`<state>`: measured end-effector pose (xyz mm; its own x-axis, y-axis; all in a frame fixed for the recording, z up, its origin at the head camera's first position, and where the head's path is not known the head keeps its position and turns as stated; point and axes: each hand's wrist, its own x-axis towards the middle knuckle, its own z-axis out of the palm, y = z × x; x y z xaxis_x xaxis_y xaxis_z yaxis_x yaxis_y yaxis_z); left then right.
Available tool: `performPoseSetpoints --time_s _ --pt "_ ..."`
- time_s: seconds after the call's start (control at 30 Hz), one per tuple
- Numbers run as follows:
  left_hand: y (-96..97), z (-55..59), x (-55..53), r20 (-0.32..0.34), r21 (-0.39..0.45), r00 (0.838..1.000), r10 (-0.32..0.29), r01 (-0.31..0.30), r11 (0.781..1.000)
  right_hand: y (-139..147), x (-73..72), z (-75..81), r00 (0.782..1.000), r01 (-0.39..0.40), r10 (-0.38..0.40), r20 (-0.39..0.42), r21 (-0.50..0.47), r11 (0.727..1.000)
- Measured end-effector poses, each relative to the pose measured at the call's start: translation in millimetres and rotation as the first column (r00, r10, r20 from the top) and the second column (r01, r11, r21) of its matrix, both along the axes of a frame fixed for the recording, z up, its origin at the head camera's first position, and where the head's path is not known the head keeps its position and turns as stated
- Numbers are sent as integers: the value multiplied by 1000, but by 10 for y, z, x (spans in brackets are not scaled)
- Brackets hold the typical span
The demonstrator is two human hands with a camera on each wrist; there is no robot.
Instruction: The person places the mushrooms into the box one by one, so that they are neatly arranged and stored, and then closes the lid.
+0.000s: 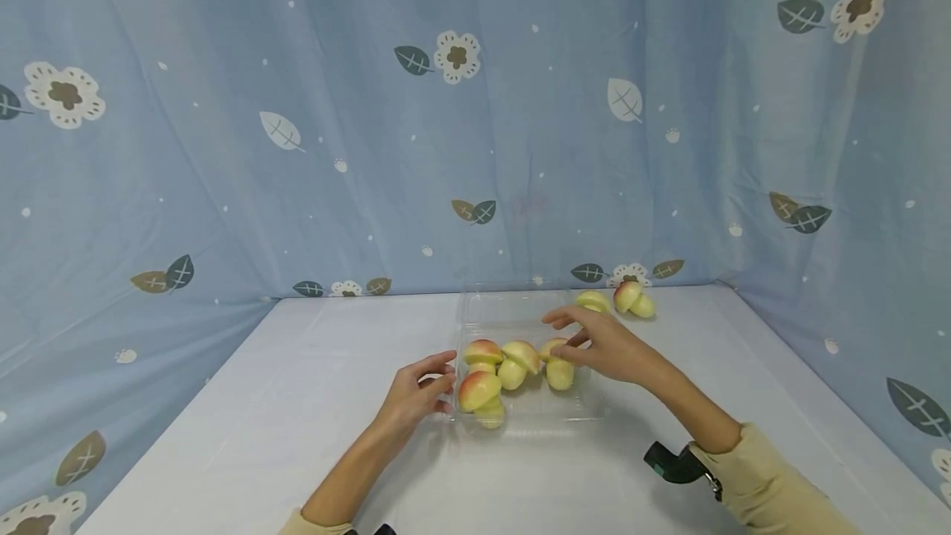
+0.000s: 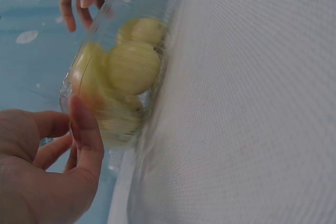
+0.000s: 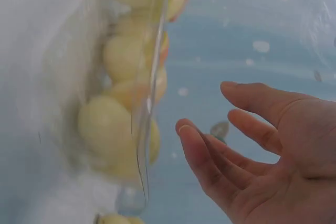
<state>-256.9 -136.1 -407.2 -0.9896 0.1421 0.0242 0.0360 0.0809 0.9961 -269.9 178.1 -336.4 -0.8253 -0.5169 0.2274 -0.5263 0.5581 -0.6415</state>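
A clear plastic box holds several mushroom-shaped pieces, pale yellow with a red blush on their caps. My left hand grips the box at its left side; in the left wrist view the thumb lies at the box's corner and the fingers curl behind. Over the right part of the box hovers my right hand, fingers spread and loosely bent. The right wrist view shows nothing between its fingers, with the box wall and pieces beside them. In the head view it partly covers the rightmost piece.
The box's clear lid lies folded back behind it. Two more mushroom-shaped pieces stand at the back right, one partly behind my right hand, the other farther right. A blue patterned curtain borders the white table.
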Motion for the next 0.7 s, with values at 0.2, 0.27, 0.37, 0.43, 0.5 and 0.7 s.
performPoseSetpoints --time_s 0.2,0.27,0.37,0.43,0.5,0.7 --pt "14 7 2 0 0 1000 11 -11 1000 209 -64 -5 997 74 -74 1 -20 997" --pt "14 10 3 -2 -1 1000 10 -10 1000 276 -92 -21 995 97 -98 -11 -19 995" --pt "11 13 1 0 -2 1000 9 -9 1000 370 -135 -53 990 137 -137 -26 -10 991" --pt "10 15 4 1 -3 1000 8 -8 1000 429 -159 -74 987 156 -156 -27 -5 988" --pt "9 16 3 4 -4 1000 9 -9 1000 477 -187 -94 985 172 -172 -23 2 985" --pt "9 7 -2 6 -4 1000 12 -12 1000 585 -316 -183 976 215 -215 -17 28 976"
